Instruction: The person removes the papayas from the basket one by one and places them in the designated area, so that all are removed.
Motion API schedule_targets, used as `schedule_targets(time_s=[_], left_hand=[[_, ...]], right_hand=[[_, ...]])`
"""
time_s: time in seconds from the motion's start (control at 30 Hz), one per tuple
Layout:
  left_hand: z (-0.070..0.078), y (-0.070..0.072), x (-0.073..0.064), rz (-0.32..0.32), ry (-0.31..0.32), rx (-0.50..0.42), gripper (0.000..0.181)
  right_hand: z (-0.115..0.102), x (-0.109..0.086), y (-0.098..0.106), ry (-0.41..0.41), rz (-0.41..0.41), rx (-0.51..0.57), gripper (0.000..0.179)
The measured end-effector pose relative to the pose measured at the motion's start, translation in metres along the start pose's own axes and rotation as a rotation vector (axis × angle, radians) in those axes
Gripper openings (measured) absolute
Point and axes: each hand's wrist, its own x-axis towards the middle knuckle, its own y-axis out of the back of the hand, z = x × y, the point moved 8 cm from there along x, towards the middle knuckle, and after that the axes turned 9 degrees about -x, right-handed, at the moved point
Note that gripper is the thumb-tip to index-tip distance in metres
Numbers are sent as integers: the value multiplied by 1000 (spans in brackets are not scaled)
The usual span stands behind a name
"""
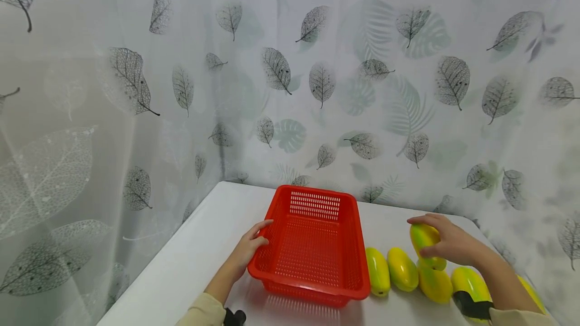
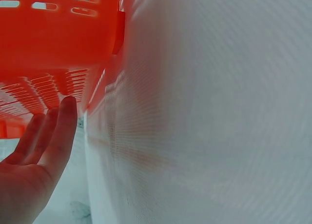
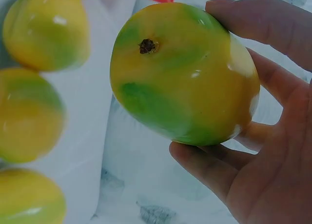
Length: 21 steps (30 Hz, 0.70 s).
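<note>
A red plastic basket (image 1: 308, 293) with slotted walls stands on the white table, with no fruit inside it. My left hand (image 1: 246, 250) rests at its left rim, and in the left wrist view its straight fingers (image 2: 61, 136) lie against the outer wall. To the right, my right hand (image 1: 448, 240) holds a glossy yellow-green mango (image 1: 421, 238) above the other fruit. The right wrist view shows this mango (image 3: 180, 82) between thumb and fingers, its brown stem end facing the camera.
Several more mangoes lie in a row right of the basket, among them one mango (image 1: 377, 270) close to its wall and another mango (image 1: 402, 269) beside that. Leaf-printed curtains (image 1: 317, 89) hang behind and left of the white table (image 1: 176, 260).
</note>
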Motion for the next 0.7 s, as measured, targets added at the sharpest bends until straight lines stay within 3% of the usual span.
schedule_targets(time_s=[0.3,0.53,0.7], left_hand=[[13,4,8,7,-12,-20,56],[23,8,15,21,-19,-15,57],[27,8,16,25,-17,3,55]], right_hand=[[43,-20,12,-43,22,-102,68],[72,-28,21,-68,-33,-110,69],[101,-37,14,-137,-71,-122,71]])
